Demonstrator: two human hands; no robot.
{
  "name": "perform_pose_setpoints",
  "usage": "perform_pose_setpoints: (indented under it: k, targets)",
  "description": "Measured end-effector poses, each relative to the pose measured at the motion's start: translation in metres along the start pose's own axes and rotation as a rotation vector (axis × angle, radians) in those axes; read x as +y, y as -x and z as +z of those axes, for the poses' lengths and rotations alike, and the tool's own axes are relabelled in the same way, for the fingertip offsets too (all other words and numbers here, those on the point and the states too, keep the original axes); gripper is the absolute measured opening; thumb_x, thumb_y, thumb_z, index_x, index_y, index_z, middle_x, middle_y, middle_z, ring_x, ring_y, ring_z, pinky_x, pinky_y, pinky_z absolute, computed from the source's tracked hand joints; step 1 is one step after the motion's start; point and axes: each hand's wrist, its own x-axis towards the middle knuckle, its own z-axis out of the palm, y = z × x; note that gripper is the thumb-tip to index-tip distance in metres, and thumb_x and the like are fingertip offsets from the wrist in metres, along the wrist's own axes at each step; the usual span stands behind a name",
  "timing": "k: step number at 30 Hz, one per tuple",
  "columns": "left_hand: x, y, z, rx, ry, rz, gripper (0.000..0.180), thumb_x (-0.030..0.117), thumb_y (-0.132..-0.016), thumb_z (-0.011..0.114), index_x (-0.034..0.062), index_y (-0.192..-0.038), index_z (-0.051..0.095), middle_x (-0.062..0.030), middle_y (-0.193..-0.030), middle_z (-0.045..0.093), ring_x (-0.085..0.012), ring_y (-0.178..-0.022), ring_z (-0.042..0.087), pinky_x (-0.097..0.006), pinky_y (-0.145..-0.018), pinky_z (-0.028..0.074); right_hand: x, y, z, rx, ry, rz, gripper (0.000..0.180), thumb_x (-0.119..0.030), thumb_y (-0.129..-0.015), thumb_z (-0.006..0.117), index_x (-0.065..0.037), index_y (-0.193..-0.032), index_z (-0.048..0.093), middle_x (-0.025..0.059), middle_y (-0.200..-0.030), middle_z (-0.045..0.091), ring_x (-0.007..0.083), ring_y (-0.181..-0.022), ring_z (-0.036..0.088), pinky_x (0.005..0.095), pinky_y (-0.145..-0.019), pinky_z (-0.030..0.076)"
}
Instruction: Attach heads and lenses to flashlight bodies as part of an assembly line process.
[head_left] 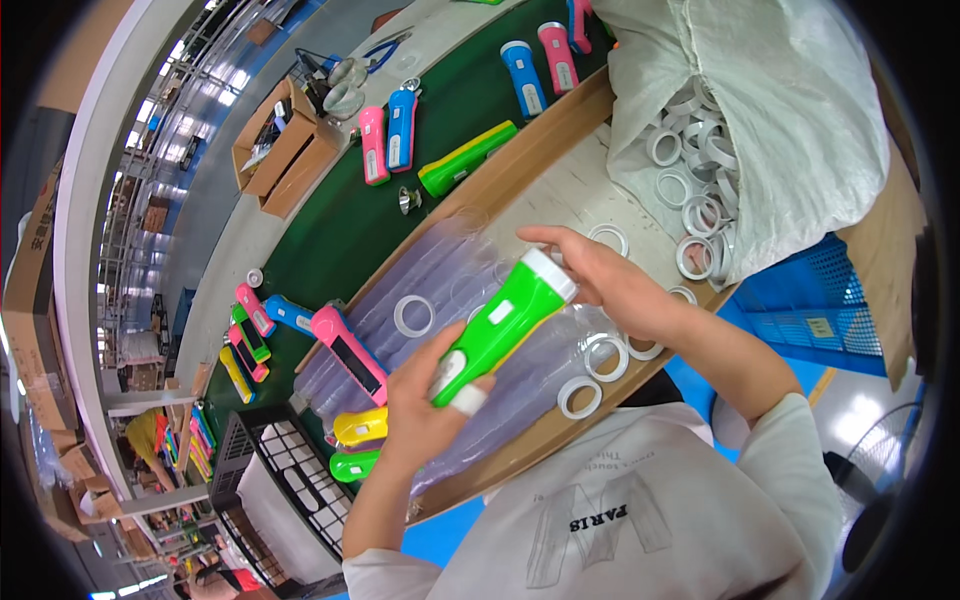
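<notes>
A green flashlight (493,335) with a yellow side lies slanted across my hands, its head up and to the right. My left hand (425,392) is closed round its handle, and a white wrap covers part of one finger. At the head end, my right hand (605,283) grips the white ring (549,274) fitted there; its index finger reaches out over the far side. Below them, a cardboard tray (470,470) holds clear plastic sleeves (400,280) and loose white rings (413,315). A pink flashlight (348,352) and a yellow one (361,427) lie by my left hand.
Beyond the tray runs a green conveyor belt (300,255) with several pink, blue and green flashlights. A white sack (790,130) full of white rings stands at the far right, above a blue crate (815,300). A black crate (245,450) stands at the left.
</notes>
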Motion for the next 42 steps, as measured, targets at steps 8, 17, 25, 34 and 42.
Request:
perform_pose_setpoints:
  k: [8,17,25,34,42]
  targets:
    - [0.003,-0.028,0.033,0.137,-0.521,0.412,0.053,0.012,-0.07,0.078,0.0026,-0.118,0.058,-0.0142,-0.102,0.064,-0.0315,-0.078,0.063,-0.038,-0.066,0.052,0.028,-0.039,-0.025,0.117,-0.005,0.002,0.04,-0.036,-0.1,0.037,-0.005,-0.107,0.061,0.0069,-0.095,0.064,0.0152,-0.09,0.06,0.0284,-0.082,0.047]
    - [-0.006,-0.004,0.037,-0.174,1.166,-0.548,0.062,0.023,-0.087,0.068,0.0001,-0.137,0.039,-0.0165,-0.11,0.062,-0.0174,-0.075,0.062,-0.029,-0.06,0.05,0.014,-0.013,-0.009,-0.042,-0.028,-0.284,0.046,-0.041,-0.101,0.041,-0.004,-0.128,0.05,0.0097,-0.114,0.059,0.0179,-0.104,0.059,0.0338,-0.094,0.048]
    - [0.008,0.006,0.039,0.174,-0.505,0.459,0.068,0.001,-0.07,0.079,0.0015,-0.132,0.051,-0.0166,-0.114,0.061,-0.0198,-0.079,0.066,-0.029,-0.068,0.053,0.011,-0.007,0.007,0.051,-0.098,-0.285,0.038,-0.028,-0.1,0.043,0.003,-0.117,0.057,0.0126,-0.1,0.063,0.0211,-0.093,0.063,0.0341,-0.083,0.052]
    - [0.042,0.009,0.009,-0.049,0.194,0.185,0.067,0.001,-0.072,0.074,0.0048,-0.135,0.051,-0.0177,-0.12,0.063,-0.0265,-0.101,0.066,-0.034,-0.084,0.053,-0.034,0.03,0.021,0.108,0.455,-0.634,0.03,-0.022,-0.099,0.044,0.0,-0.109,0.061,0.0093,-0.088,0.064,0.0207,-0.08,0.063,0.0319,-0.077,0.05]
    - [-0.005,-0.016,0.069,0.319,-0.568,0.341,0.063,-0.003,-0.071,0.071,0.0039,-0.13,0.052,-0.0195,-0.112,0.06,-0.0354,-0.095,0.062,-0.04,-0.078,0.052,0.014,-0.044,-0.009,0.125,-0.088,-0.247,0.04,-0.036,-0.098,0.049,-0.003,-0.117,0.061,0.0105,-0.1,0.064,0.0175,-0.093,0.063,0.0319,-0.082,0.052]
